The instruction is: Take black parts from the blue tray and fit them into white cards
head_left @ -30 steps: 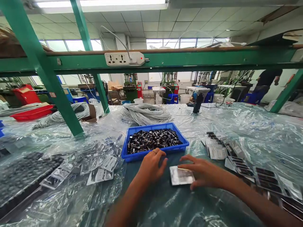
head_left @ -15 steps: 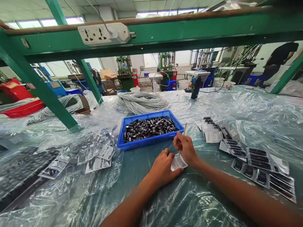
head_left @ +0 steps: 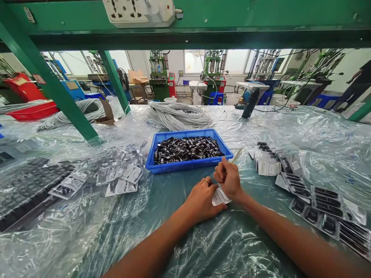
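My left hand lies on the table mat, its fingers and thumb closed around the edges of a small white printed packet. My right hand is curled in a fist around a thin pale stick, whose upper end leans out to the right. The lower end of the stick is hidden by the fist, which sits over the packet's upper edge. Just beyond both hands stands a blue tray filled with small black parts with shiny ends.
Clear packs with black pieces and a stack of white cards lie to the right. Loose packets and a bed of dark parts spread leftward. Coiled grey cable rests behind the tray. A green beam crosses above.
The right fist has turned, and the stick now leans further right instead of standing nearly upright. My left hand still holds the packet. The camera view has tilted down and shifted slightly left.
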### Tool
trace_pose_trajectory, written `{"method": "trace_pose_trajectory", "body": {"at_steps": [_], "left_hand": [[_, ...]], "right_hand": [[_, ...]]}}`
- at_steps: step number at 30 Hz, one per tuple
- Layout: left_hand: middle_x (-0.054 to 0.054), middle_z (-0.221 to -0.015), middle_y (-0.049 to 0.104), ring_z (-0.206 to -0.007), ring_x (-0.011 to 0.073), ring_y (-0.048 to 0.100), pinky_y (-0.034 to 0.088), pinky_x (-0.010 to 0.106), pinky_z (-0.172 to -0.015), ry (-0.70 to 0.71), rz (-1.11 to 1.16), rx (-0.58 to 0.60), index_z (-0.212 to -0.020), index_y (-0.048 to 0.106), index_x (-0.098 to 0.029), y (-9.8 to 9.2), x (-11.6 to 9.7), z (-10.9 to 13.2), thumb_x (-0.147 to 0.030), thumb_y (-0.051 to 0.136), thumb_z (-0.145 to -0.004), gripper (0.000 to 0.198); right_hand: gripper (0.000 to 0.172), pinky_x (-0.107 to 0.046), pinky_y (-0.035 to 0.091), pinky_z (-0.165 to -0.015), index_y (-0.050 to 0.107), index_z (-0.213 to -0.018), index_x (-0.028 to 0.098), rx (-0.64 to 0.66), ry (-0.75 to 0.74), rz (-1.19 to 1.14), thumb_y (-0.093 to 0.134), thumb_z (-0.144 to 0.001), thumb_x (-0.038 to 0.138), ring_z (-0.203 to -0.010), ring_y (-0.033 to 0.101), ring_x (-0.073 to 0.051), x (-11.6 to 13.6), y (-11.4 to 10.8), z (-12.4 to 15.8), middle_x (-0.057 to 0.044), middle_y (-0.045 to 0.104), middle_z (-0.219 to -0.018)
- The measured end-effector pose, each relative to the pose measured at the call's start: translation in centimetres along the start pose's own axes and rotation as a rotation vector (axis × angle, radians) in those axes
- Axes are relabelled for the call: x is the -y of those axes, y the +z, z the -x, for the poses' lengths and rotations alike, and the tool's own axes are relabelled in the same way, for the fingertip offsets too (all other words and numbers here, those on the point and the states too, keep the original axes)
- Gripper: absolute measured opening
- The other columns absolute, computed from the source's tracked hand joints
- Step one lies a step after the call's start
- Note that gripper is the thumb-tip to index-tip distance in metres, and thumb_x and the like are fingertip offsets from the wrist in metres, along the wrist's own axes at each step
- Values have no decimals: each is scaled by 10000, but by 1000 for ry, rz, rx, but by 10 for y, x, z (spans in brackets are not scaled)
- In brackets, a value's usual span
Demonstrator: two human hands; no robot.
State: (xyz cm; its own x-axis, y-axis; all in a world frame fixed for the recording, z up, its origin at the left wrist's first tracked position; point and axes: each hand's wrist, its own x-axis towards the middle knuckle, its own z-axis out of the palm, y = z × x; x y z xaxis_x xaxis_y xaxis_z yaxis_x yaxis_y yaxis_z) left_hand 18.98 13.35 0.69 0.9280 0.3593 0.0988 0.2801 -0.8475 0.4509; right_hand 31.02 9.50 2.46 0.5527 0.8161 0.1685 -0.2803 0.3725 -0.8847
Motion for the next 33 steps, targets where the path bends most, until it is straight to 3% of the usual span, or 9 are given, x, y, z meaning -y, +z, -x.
{"method": "trace_pose_trajectory", "body": {"at_steps": [4, 10, 12, 17, 22, 28, 33], "left_hand": [[102, -1068, 592, -1016, 268, 561, 480, 401, -905, -36, -9, -17, -1052, 658, -191, 0, -1, 1, -497, 685, -754, 428], [95, -1042, 586, -1008, 267, 549, 463, 403, -901, -32, -49, -28, -978, 658, -203, 4, -1, 3, -550, 631, -793, 394], [104, -1063, 580, -1028, 281, 543, 464, 411, -901, -43, -57, -25, -1021, 649, -190, 1, -1, 2, -594, 643, -772, 475], [134, -1097, 571, -1036, 310, 544, 468, 429, -885, -63, -68, 17, -1102, 604, -149, -17, 1, 4, -674, 713, -657, 697], [116, -1071, 574, -973, 270, 584, 486, 384, -841, -52, -90, 66, -1013, 583, -151, -17, 5, 5, -496, 726, -736, 465], [109, -1080, 578, -996, 271, 577, 492, 398, -877, -4, -65, 59, -1053, 552, -161, -10, 5, 2, -495, 699, -762, 467], [97, -1057, 590, -992, 269, 580, 492, 393, -890, -10, -52, 25, -1047, 568, -182, -8, 4, 3, -485, 690, -757, 436]], "right_hand": [[605, -238, 115, -367, 357, -387, 208, 103, 99, 95, 610, -784, 588, -324, 172, -41, 2, -3, 13, 78, 243, -350], [562, -234, 116, -367, 377, -416, 210, 371, 418, 231, 556, -848, 522, -327, 189, -52, 28, -15, 34, 84, 238, -358], [551, -236, 112, -373, 371, -423, 209, 333, 384, 173, 581, -834, 510, -338, 171, -50, 38, -18, 30, 88, 231, -377], [556, -249, 137, -392, 335, -427, 207, 70, 73, -80, 604, -800, 520, -358, 128, -53, 35, -17, 8, 90, 182, -407], [571, -240, 116, -382, 336, -426, 202, 31, 95, -141, 615, -797, 533, -345, 120, -44, 10, -12, 2, 93, 178, -402], [572, -232, 107, -367, 330, -428, 204, -42, 36, -136, 625, -779, 548, -337, 144, -39, -4, -2, 7, 89, 223, -401], [570, -232, 108, -372, 351, -413, 202, 18, 82, -47, 651, -752, 547, -327, 177, -33, -6, 2, 15, 87, 247, -375]]}}
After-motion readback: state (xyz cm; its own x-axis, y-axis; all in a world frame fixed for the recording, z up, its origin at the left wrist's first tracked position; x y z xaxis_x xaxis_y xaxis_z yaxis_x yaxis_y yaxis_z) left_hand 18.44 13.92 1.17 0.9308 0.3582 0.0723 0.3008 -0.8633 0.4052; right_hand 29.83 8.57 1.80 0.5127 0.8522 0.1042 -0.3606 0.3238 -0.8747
